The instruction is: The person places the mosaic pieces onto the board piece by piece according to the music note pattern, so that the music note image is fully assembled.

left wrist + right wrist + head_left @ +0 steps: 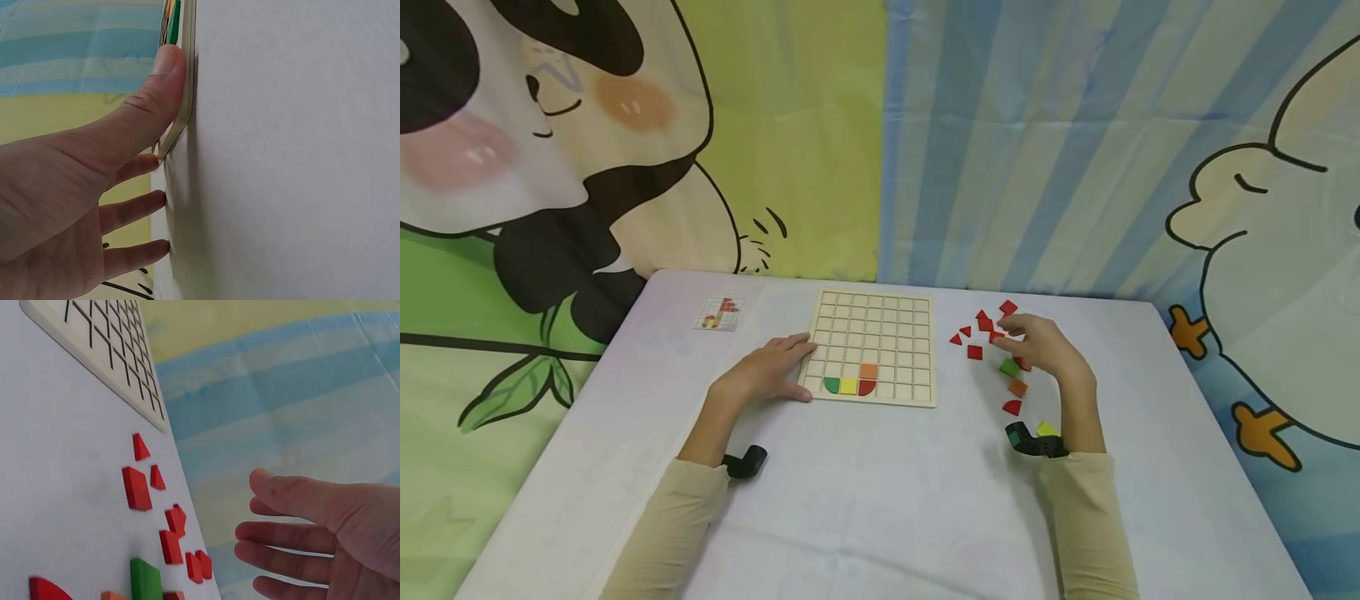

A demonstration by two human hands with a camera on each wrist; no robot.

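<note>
My left hand [766, 368] lies at the near left corner of a wooden grid board [880, 333], thumb along its near edge and fingers spread at its left side. On the board's near rows sit a green quarter-circle block [831, 385], a yellow square block [848, 387], a red quarter-circle block [867, 388] and, above that, an orange square block [868, 370]. Over the loose pieces to the right hovers my right hand [1047, 346], its fingers loosely extended and holding nothing. Below it are several red blocks [137, 487] and a green block [145, 579].
A small printed card [720, 314] with a coloured grid pattern lies left of the board. Nearer on the right are an orange block [1017, 387], a red quarter-circle piece [1012, 407] and a yellow piece [1047, 429] beside the right wrist camera [1036, 442].
</note>
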